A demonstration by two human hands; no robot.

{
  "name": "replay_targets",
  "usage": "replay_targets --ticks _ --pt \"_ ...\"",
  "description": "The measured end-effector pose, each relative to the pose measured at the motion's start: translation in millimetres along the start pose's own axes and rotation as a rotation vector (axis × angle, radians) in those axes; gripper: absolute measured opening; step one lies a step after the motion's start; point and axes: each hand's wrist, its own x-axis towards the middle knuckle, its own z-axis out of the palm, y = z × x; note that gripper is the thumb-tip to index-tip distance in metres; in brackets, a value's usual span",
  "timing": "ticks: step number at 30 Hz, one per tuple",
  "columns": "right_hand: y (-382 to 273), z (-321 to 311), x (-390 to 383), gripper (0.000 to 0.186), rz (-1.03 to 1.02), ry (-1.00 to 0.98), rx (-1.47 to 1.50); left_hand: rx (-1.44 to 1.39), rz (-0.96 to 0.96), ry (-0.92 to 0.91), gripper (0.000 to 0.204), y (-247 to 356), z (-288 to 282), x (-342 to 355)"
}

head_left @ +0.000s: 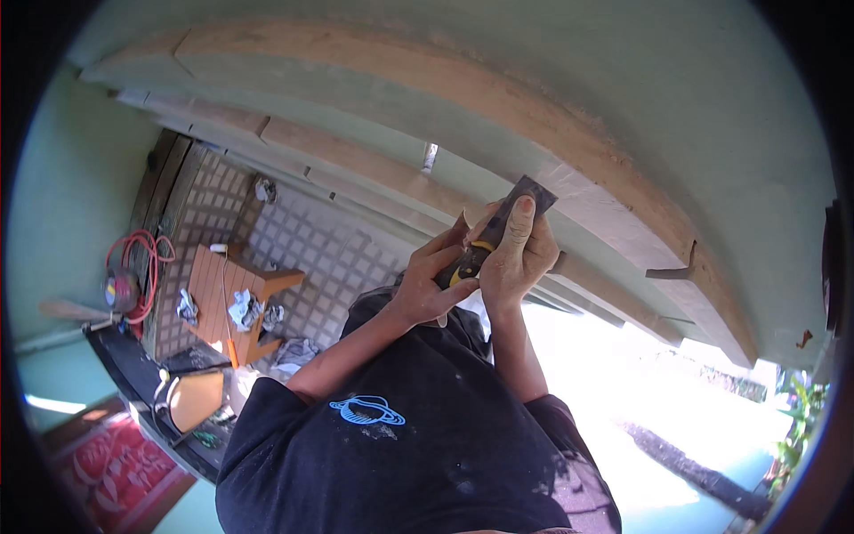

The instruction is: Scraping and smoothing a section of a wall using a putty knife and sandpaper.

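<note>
Both my hands are closed on a putty knife with a wide dark blade [534, 190] and a black-and-yellow handle [471, 260]. My left hand [429, 278] wraps the handle from the left. My right hand [519, 254] grips it nearer the blade, its thumb pressed along the flat of the metal. Pale dust coats the fingers. The blade's tip overlaps a long beam [614, 200] with a bare tan edge; whether they touch I cannot tell. Between my hands shows a small tan patch, too unclear to name.
More beams [356, 160] run alongside, dusty and partly stripped. At left stand an orange-brown wooden table [212, 298] with crumpled papers [245, 310], a red hose [142, 311] and a tan-seated chair [196, 400]. Lattice shadows cross the tiled floor [311, 245]. Plants [801, 418] grow at lower right.
</note>
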Motion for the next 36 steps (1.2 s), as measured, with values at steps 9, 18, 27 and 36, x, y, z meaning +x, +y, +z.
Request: replay_targets --ticks 9,18,27,36 --pt "2 15 5 0.042 -0.121 0.136 -0.051 -0.008 0.115 -0.105 0.052 -9 -12 23" --pt "-6 23 6 0.047 -0.103 0.199 -0.081 -0.039 0.099 -0.239 0.057 -6 -22 34" --pt "-6 21 4 0.05 -0.08 0.201 -0.073 -0.029 0.129 -0.229 0.056 -6 -22 32" --pt "-5 22 2 0.054 -0.014 0.196 -0.029 0.03 0.105 -0.229 0.053 -1 -27 30"
